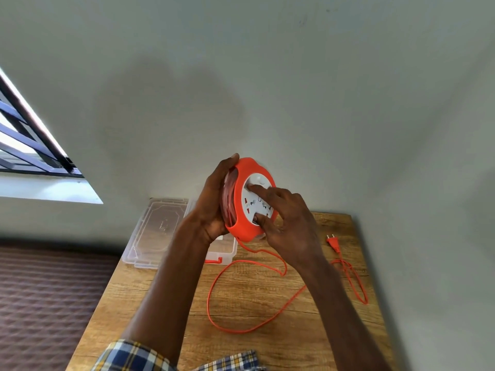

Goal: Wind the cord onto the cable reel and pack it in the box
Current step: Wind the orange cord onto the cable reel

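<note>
Wooden table against a pale wall, taken as landmark. Left of table, brown quilted surface; beyond that, barred window. On table's far left corner, clear box, open, lid lying flat beside it, orange latch at its near edge. Above table's far edge, held clear of it: orange reel, tilted on edge, white socket face toward camera. Left hand wrapped round reel's back and rim, thumb over top. Right hand at socket face, forefinger and thumb bent and pressed against it. From reel's underside, orange cord drooping onto table, looping wide across its middle, then doubling back near right edge. Plug flat on table near far right corner. Checked sleeves at table's near edge.
</note>
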### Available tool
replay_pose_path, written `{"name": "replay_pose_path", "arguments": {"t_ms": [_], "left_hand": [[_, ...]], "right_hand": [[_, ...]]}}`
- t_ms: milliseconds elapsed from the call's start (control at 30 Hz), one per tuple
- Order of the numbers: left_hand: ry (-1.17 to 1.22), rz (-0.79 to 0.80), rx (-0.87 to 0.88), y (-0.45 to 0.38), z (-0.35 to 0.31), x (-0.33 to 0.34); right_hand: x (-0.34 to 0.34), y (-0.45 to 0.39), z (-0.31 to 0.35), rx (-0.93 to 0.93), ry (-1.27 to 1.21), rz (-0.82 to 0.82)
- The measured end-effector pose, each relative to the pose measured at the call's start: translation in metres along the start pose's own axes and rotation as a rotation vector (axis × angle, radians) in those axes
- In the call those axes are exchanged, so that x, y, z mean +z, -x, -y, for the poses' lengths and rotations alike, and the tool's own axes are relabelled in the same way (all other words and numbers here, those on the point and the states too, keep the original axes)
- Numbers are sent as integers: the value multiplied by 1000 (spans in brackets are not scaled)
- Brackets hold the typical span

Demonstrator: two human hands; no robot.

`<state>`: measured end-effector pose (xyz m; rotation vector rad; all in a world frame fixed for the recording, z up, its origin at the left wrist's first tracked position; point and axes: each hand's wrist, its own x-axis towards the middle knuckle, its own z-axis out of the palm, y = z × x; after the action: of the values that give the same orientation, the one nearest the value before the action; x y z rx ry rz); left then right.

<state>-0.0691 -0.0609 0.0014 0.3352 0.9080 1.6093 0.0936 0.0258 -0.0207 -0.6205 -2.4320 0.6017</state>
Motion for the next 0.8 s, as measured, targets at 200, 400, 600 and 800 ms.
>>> {"name": "replay_pose_path", "arguments": {"t_ms": [200, 400, 600, 800], "left_hand": [[-24, 19, 19, 0, 2, 2], [-54, 14, -19, -1, 7, 5], [-104, 5, -128, 0, -1, -5], [-100, 13, -189, 3, -1, -11]], "right_hand": [[-3, -5, 10, 165, -57, -131], [-5, -4, 16, 169, 83, -189], [-18, 0, -10, -112, -71, 11], [-17, -1, -14, -127, -77, 243]]}}
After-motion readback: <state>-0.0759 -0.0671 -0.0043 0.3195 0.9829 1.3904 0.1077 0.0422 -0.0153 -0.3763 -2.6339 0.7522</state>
